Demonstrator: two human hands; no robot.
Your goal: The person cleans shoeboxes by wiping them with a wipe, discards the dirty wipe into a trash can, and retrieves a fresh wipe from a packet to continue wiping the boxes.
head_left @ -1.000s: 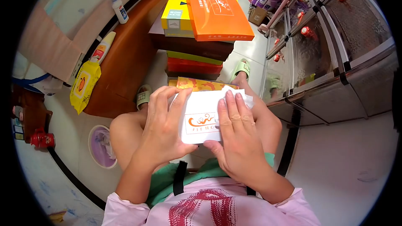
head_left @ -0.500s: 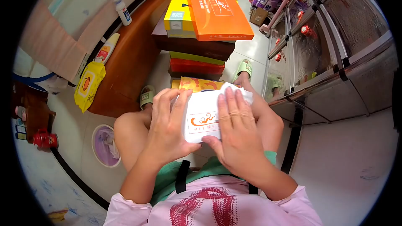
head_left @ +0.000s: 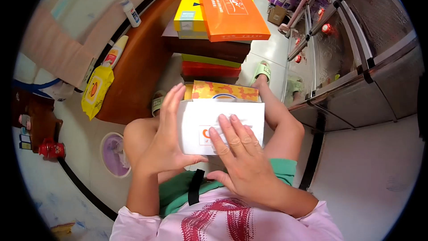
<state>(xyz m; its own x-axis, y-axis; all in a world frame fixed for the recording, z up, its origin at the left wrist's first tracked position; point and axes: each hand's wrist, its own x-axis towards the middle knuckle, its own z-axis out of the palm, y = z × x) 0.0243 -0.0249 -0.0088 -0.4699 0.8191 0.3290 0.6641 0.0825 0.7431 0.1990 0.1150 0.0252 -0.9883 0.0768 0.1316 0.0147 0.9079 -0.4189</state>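
Note:
A white box with a small orange printed logo stands between my hands, over my lap. My left hand grips its left side, fingers up along the edge and thumb under the lower edge. My right hand lies across the printed face with its fingers stretched out, covering much of the logo. Whether a thin white cloth is under those fingers, I cannot tell. Directly behind the white box is a yellow and orange patterned box.
Ahead is a stack with an orange box and a yellow box on top. A wooden bench runs along the left, with a yellow wipes pack. A purple-lined bin stands by my left leg; glass-doored cabinets line the right.
The white box has shifted and turned, showing a wider face. My right hand has slid down and left over the logo. White tissue-like material beside its fingers is no longer clearly visible.

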